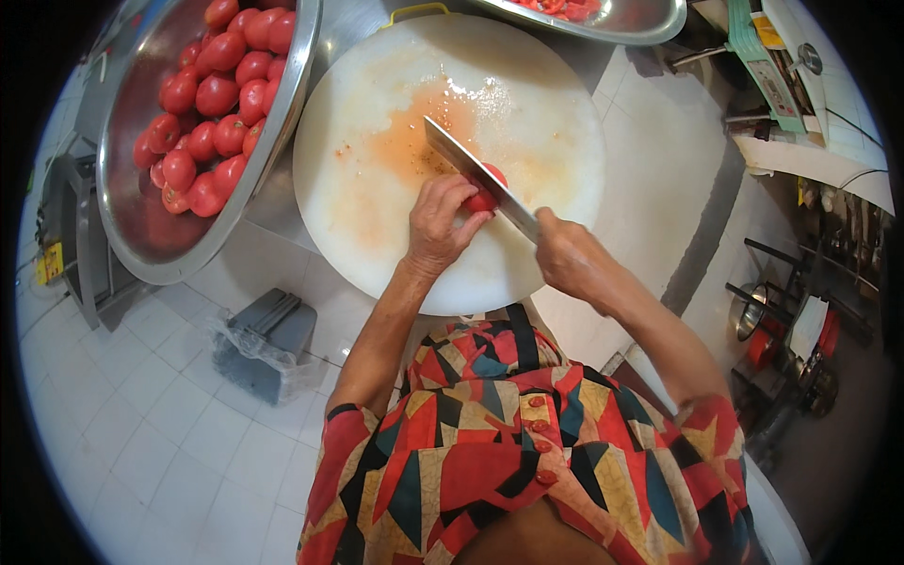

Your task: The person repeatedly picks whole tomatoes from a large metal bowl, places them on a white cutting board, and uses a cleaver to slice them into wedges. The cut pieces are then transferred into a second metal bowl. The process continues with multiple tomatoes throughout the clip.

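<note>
A large round white chopping board [367, 240] lies before me, wet with reddish juice and scattered seeds. Near its middle is a red tomato [482, 200], steadied by the fingers of my left hand [441, 219]. My right hand [571, 248] grips the handle of a broad cleaver [474, 167]. The blade slants across the tomato, with red showing on both sides of it, and hides part of it. Whether the tomato is cut through I cannot tell. The blade's far corner reaches over the juice patch.
Left of the board stands a big steel basin [152, 265] of whole tomatoes [217, 94]. Another steel bowl [628, 25] at the top right holds cut tomato pieces [565, 8]. Below, on the tiled floor, is a grey bin [272, 332] with a clear plastic liner. Pans [751, 314] sit on a right-hand rack.
</note>
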A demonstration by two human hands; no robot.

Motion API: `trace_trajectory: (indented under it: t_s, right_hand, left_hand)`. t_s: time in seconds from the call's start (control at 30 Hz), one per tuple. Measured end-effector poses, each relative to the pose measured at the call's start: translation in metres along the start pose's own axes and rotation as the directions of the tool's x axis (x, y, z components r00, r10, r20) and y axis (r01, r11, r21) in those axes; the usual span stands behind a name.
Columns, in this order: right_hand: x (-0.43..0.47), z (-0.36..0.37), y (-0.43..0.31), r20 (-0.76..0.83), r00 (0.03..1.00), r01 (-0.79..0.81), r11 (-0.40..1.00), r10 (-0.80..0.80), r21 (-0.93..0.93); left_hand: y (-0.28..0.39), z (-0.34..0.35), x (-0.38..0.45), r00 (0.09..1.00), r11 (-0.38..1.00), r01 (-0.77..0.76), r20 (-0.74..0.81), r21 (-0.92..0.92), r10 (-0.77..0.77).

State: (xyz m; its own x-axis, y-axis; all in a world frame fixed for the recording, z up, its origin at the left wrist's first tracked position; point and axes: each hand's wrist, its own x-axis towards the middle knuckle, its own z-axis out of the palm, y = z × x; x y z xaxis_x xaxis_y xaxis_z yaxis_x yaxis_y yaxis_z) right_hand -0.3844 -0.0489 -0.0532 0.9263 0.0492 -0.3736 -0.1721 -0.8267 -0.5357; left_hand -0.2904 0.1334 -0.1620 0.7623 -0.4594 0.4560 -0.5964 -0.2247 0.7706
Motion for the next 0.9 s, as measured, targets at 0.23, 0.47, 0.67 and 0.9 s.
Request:
trace_trajectory:
  t_s: [0.23,0.47,0.67,0.9]
  right_hand:
    - [0.015,0.020,0.024,-0.116,0.993,0.039,0.955,-0.005,0.293]
    - [-0.001,0.009,0.005,-0.144,0.989,0.010,0.963,0.030,0.268]
    - [-0.008,0.004,-0.008,-0.120,0.991,0.086,0.967,-0.059,0.241]
    - [0.021,0.033,-0.003,-0.050,0.999,0.006,0.999,-0.004,0.036]
  left_hand:
    - [-0.006,-0.006,0.003,0.992,0.992,0.116,-0.041,-0.043,-0.117]
    - [-0.023,-0.038,-0.007,0.764,0.756,0.633,-0.022,-0.168,-0.645]
    - [-0.022,-0.026,0.003,0.713,0.711,0.675,-0.073,-0.196,-0.697]
    - [-0.019,-0.019,0.001,0.764,0.763,0.629,-0.058,-0.150,-0.642]
